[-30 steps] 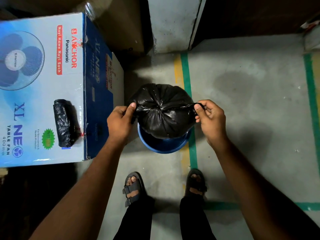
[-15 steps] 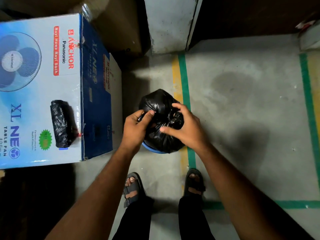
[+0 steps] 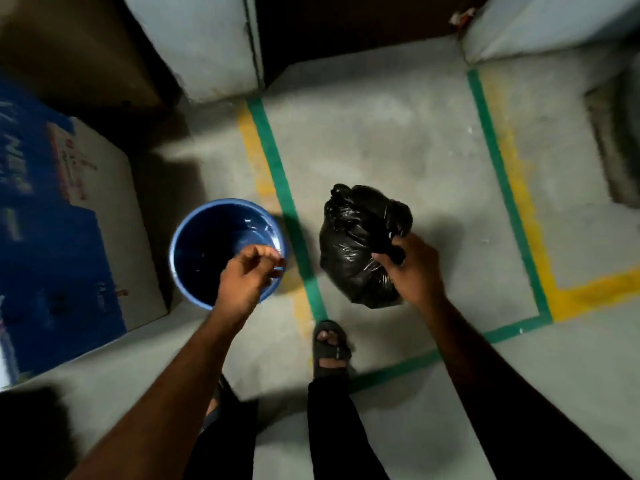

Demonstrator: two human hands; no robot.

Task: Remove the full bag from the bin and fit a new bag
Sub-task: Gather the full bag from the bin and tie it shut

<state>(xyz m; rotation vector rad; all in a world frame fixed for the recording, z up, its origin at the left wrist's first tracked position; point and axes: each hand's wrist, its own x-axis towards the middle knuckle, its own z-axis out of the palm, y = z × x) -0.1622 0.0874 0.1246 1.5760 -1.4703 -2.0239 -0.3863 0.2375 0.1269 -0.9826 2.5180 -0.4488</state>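
Observation:
A full, tied black bag (image 3: 360, 244) hangs to the right of the green floor line, and my right hand (image 3: 412, 268) grips its knotted top. The round blue bin (image 3: 194, 237) stands on the floor to the left, open, with no bag in it. My left hand (image 3: 247, 277) hovers over the bin's near right rim, fingers loosely curled and holding nothing. The roll of new bags is out of view.
A big blue fan carton (image 3: 62, 230) stands right beside the bin on the left. A pillar (image 3: 201, 43) and dark wall lie ahead. Green and yellow lines (image 3: 287, 209) mark the concrete floor. My sandalled right foot (image 3: 330, 344) is just below the bag.
The bag has come out of the bin and moved right in my right hand. My left hand has let go of it. The view has swung right.

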